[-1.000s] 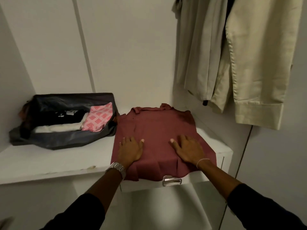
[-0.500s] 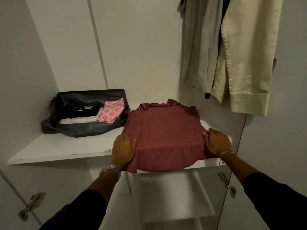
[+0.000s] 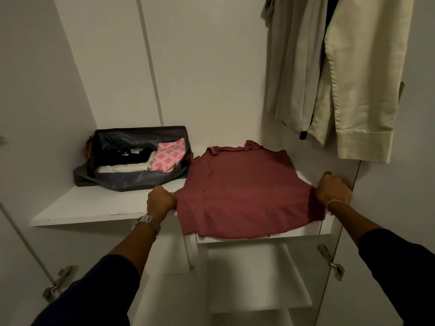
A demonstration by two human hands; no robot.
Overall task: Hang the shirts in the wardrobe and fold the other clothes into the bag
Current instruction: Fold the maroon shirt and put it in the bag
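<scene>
Head view: a maroon garment (image 3: 244,196) lies spread flat on the white wardrobe shelf (image 3: 98,205), its neckline toward the back wall and its hem overhanging the front edge, so that its long axis runs roughly front to back, turned slightly so the neck end leans left. The left hand (image 3: 161,202) grips the garment's left edge and the right hand (image 3: 333,190) its right edge; both sets of fingers are curled closed on the fabric, and the cloth is drawn taut between them. The step in hand appears to be a fold across the width. To do it well, both hands should lift at matching points along the side edges, carry one half squarely over the other, align the edges, and smooth out any creases before the next fold, keeping the overhanging hem from dragging the piece off the shelf. Just left of the garment, touching or nearly touching its shoulder, stands an open dark bag (image 3: 131,182) already holding a black item, a white item and a pink patterned cloth (image 3: 168,156). Beige garments (image 3: 348,90) hang above the right end of the shelf.
</scene>
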